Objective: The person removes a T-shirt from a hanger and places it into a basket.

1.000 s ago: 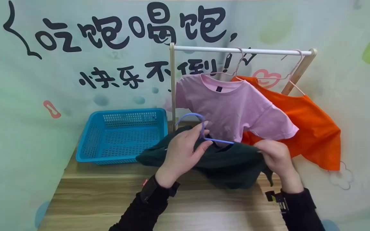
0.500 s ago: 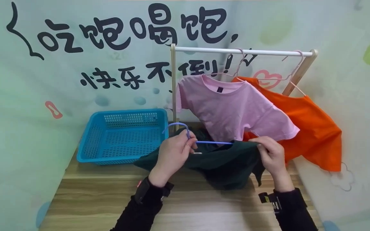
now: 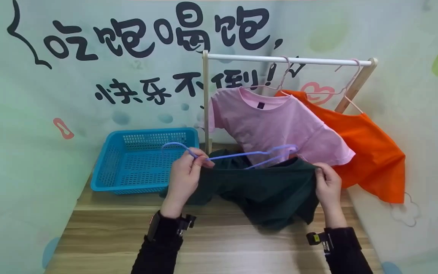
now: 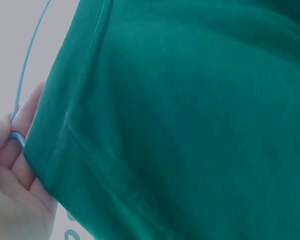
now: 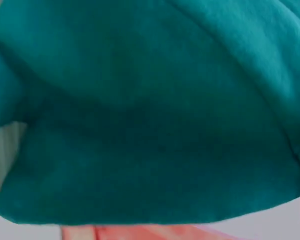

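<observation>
Bskt (image 3: 143, 163) nr rack (image 3: 249, 58), blue hanger (image 3: 238, 155) across pink tee (image 3: 264, 123), orange top (image 3: 378, 163) bhnd

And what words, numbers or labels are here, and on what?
"吃饱喝饱,": wall, upper line.
"快乐不倒!": wall, below it, partly hidden.
Faint mark between those lines: unclear.
Pink shirt collar label: too small.
Yellow patch, right cuff: too small.
</observation>
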